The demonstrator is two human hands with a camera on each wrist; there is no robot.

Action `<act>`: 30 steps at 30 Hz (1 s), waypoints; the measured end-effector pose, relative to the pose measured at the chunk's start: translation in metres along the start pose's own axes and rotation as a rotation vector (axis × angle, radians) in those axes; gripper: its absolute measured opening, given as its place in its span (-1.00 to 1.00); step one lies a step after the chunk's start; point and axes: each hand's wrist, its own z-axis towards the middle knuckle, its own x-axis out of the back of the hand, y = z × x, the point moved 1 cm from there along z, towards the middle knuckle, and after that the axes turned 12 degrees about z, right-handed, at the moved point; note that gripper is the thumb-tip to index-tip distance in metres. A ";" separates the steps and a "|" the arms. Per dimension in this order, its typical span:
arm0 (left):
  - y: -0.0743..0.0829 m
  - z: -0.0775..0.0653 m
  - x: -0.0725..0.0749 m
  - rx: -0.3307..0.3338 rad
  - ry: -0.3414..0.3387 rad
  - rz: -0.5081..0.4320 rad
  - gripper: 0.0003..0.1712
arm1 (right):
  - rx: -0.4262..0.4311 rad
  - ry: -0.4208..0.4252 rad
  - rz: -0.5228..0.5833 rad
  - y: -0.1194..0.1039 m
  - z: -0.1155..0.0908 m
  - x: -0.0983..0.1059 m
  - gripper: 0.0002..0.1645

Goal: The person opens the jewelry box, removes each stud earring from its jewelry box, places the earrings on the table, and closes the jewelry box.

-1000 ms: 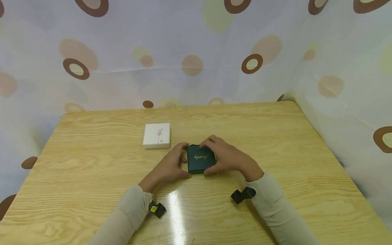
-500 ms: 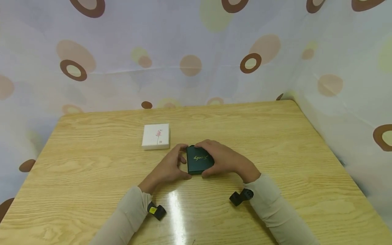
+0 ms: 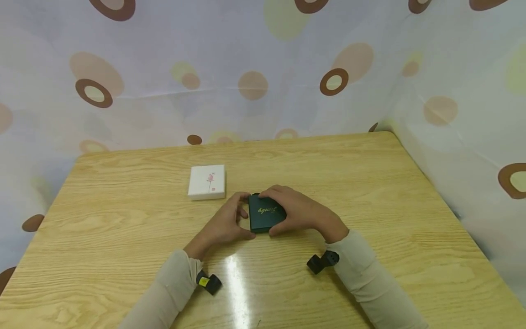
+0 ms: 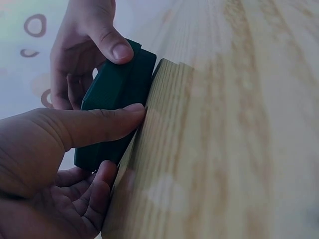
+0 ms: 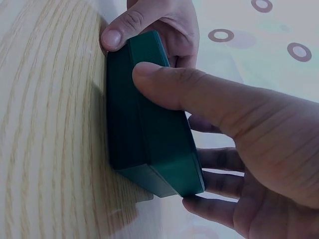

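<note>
A small dark green jewelry box (image 3: 264, 220) with gold lettering on its lid lies on the wooden table between both hands. My left hand (image 3: 226, 224) holds its left side, thumb at the near edge and fingers at the far edge. From the right, my right hand (image 3: 302, 211) grips it across the near and far sides and covers part of the lid. In the right wrist view, the right thumb (image 5: 159, 82) presses the lid (image 5: 172, 134), while the left thumb (image 5: 112, 39) sits lower, at the base beside the tabletop. The lid appears seated on the base.
A white square box (image 3: 207, 182) with a pink flower print stands behind and left of the green one. The wooden table (image 3: 370, 183) reaches back to a patterned curtain (image 3: 213, 105). Each wrist wears a small black camera.
My right hand has shifted slightly left over the jewelry box, covering more of its lid. The left hand keeps its place on the box. The white box stays put.
</note>
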 end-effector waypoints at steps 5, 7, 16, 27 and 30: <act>0.002 0.000 0.001 0.000 -0.006 0.006 0.15 | 0.004 0.000 0.000 -0.001 -0.001 0.002 -0.01; 0.002 0.001 0.000 0.003 -0.007 0.008 0.15 | 0.006 -0.001 0.000 -0.001 -0.001 0.002 -0.01; 0.001 0.001 -0.001 0.009 -0.006 -0.002 0.14 | 0.020 -0.004 0.005 -0.001 -0.001 0.003 -0.02; -0.001 0.000 -0.001 0.002 -0.002 0.005 0.12 | 0.017 -0.004 0.007 -0.005 -0.002 0.004 -0.03; -0.001 0.000 -0.001 0.002 0.003 0.005 0.11 | 0.012 -0.001 0.008 -0.005 -0.002 0.005 -0.03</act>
